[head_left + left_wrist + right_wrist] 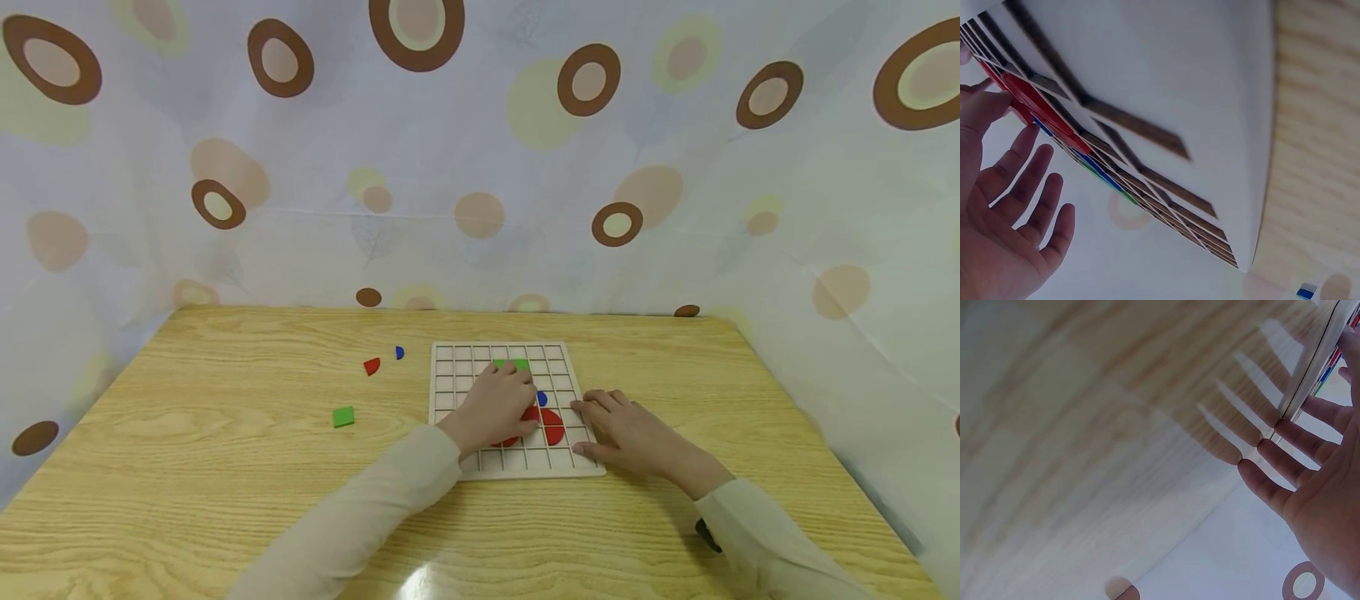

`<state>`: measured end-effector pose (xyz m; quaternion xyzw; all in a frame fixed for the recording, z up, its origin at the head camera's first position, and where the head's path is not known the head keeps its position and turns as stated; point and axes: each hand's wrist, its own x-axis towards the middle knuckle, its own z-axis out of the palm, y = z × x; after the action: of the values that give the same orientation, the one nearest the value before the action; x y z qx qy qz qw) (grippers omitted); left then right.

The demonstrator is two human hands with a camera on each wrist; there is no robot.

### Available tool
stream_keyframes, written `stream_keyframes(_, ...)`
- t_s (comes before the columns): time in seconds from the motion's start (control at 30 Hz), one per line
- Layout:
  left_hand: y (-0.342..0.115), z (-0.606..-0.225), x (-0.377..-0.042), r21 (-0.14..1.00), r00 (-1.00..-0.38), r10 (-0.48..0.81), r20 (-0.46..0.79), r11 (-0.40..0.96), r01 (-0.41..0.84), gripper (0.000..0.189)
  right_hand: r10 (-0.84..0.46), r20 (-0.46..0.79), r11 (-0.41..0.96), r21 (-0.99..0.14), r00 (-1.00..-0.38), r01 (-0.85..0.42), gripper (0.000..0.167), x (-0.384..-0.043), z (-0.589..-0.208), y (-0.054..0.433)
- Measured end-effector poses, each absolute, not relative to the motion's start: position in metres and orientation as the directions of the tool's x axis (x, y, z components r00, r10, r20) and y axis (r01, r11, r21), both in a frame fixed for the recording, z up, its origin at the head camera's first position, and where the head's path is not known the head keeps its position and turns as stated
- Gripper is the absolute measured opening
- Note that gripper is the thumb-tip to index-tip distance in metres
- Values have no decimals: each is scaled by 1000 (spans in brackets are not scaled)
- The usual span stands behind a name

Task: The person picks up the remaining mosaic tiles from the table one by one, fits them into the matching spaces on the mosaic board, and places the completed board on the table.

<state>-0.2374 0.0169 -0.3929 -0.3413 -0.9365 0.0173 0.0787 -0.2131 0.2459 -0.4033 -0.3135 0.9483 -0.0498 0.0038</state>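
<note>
A pale square grid board point(442, 375) lies on the table, with thin raised lines dividing it into small cells. My left hand point(497, 408) reaches over its middle. Between thumb and index finger it pinches a red piece point(1020, 112), mostly hidden, while the other fingers spread loosely. Around that hand, the board bears a red rounded piece point(553, 427), a blue piece point(542, 399) and a green piece point(512, 365). My right hand point(637, 433) rests at the board's right edge, its fingertips touching the side and its thumb near the front corner.
Left of the board lie a green square point(343, 417), a red quarter-circle point(372, 366) and a small blue half-circle point(400, 353). The wooden table point(187, 483) meets a patterned cloth point(480, 258) behind and at both sides. A dark object point(707, 535) shows under the right sleeve.
</note>
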Motion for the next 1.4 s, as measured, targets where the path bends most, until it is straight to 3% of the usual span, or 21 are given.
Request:
stream_keyframes(1.03, 16, -394, -233, -112, -779, 614, 127, 789, 604, 37, -587, 16, 805, -88, -809, -586, 61, -214, -404, 245)
stream_keyframes(1.4, 14, -394, -232, -106, -760, 632, 153, 775, 623, 34, -591, 16, 803, -92, -807, -589, 60, -213, -403, 244)
